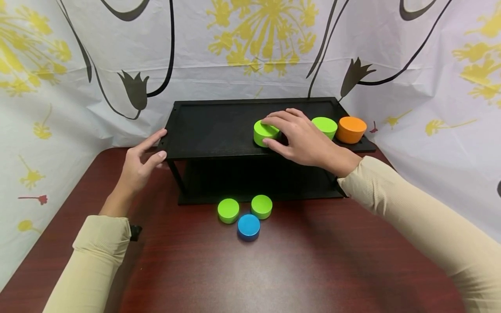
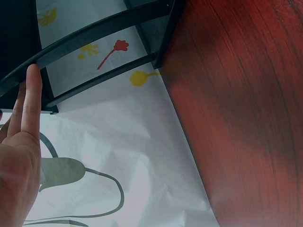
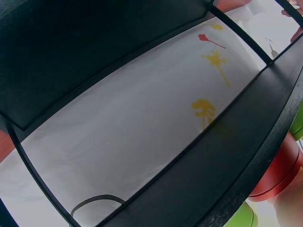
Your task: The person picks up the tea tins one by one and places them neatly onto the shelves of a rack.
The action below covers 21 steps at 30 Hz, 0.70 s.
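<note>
My right hand holds a green round container on the top of a black two-level shelf, thumb at its near side and fingers over its top. Under that hand stands a red round container, seen in the right wrist view and hidden in the head view. Further right on the shelf top are another green container and an orange one. At the shelf's left end my left hand touches the edge with extended fingers, thumb by the near corner.
Two more green containers and a blue one stand close together on the dark red wooden table, just in front of the shelf's lower level. A white patterned sheet hangs behind and at both sides.
</note>
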Tool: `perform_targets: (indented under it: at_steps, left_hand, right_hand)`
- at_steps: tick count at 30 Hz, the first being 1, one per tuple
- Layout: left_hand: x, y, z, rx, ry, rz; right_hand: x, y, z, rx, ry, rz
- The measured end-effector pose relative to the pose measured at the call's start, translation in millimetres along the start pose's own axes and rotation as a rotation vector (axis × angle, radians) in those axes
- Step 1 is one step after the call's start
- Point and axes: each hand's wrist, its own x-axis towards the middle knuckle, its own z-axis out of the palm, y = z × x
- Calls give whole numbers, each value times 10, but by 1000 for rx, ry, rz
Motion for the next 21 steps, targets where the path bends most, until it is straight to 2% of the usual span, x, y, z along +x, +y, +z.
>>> perform_targets:
  at_steps: [7, 11, 21]
  left_hand:
    - [-8, -5, -2, -3, -1, -2]
    - [-4, -1, 4, -17, -3, -3]
    - [10, -8, -1, -26, 3, -5]
  right_hand:
    - [-16, 8, 4, -14, 19, -8]
    - [-26, -20, -50, -14, 67, -21]
    - [-163, -146, -138, 50, 155, -112]
